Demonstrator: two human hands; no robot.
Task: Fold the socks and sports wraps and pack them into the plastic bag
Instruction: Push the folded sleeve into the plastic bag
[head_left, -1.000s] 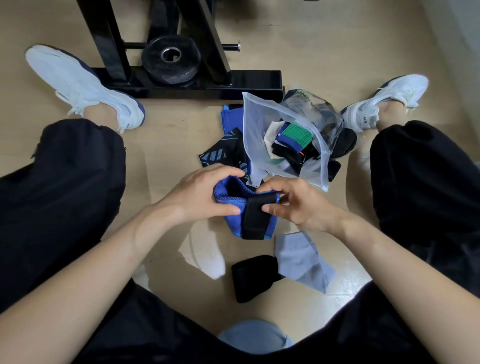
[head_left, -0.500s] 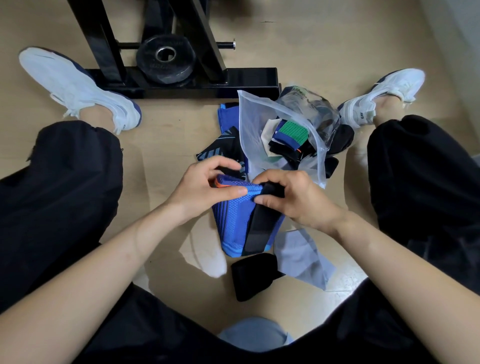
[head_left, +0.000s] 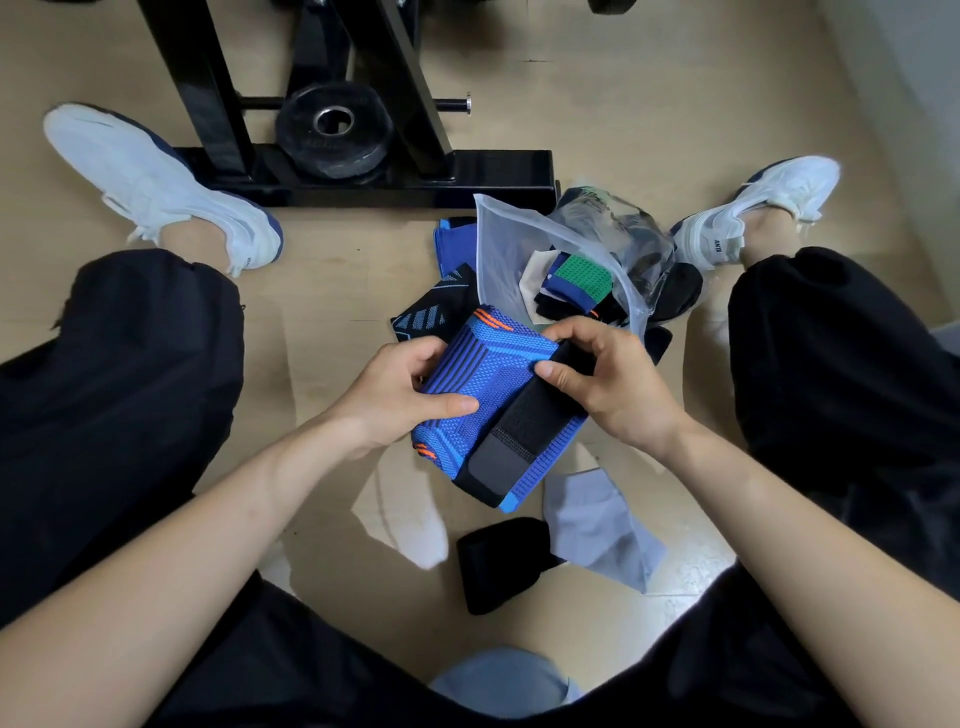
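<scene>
Left hand (head_left: 400, 395) clasps one edge of the blue wrap (head_left: 498, 384), thumb on top; right hand (head_left: 613, 384) pinches the black strap (head_left: 519, 436) laid across it. The wrap is held low over the floor (head_left: 322, 291), just before the open bag (head_left: 498, 244), which already contains folded items.

Risk, as judged: a slackened pinch would let the strap spring free and the fold open, and the limp bag mouth may sag shut.

The tan floor carries a white sock (head_left: 410, 525), a grey sock (head_left: 597, 530) and a black band (head_left: 498, 566). A black rack (head_left: 363, 182) with a plate (head_left: 332, 130) stands beyond.
</scene>
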